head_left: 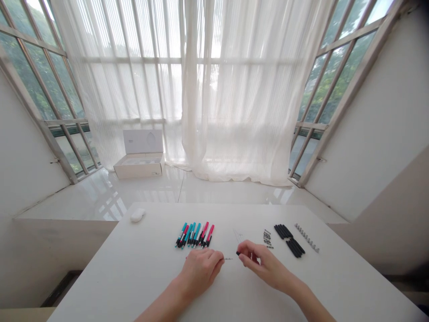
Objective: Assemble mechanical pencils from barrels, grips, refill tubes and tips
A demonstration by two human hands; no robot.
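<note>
Black plastic piece pinched by the right hand's fingers. We note the left hand closed on a thin metal rod, near teal and pink pens on the worktop.

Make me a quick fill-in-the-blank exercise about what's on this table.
The pens lying in a row on the white table are teal and ____.
The right hand pinches a small ____ piece.
The white computer mouse lies to the ____ of the pens.
The open white box sits on the ____ beyond the table.

Missing words: pink; black; left; floor.
</note>
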